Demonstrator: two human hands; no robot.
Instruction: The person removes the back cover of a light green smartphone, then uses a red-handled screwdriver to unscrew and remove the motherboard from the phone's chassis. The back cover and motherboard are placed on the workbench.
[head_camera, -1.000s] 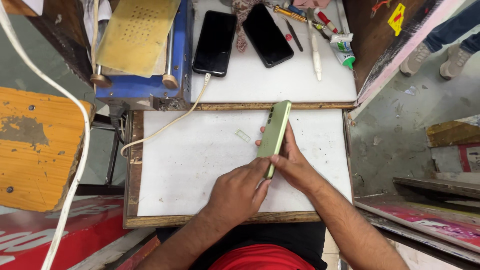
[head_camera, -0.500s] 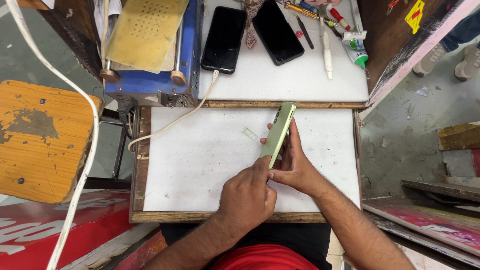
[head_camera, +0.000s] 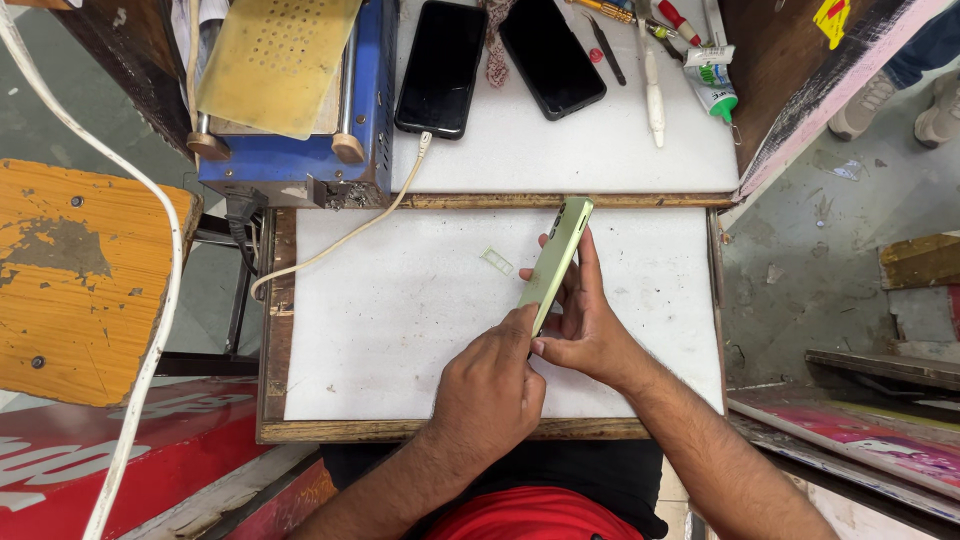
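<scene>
I hold the green phone (head_camera: 556, 262) on its edge above the middle of the white work board (head_camera: 400, 330), tilted so its top points far and right. My right hand (head_camera: 590, 325) cradles it from behind, fingers spread along its back and thumb pressed to its near end. My left hand (head_camera: 490, 385) is curled, its fingertips pressed against the phone's lower edge (whether they pinch a tool there I cannot tell). A small pale card tray (head_camera: 496, 261) lies on the board just left of the phone. On the far shelf (head_camera: 560, 160) lie 2 black phones (head_camera: 441, 65), tweezers (head_camera: 606, 48) and a glue tube (head_camera: 712, 85).
</scene>
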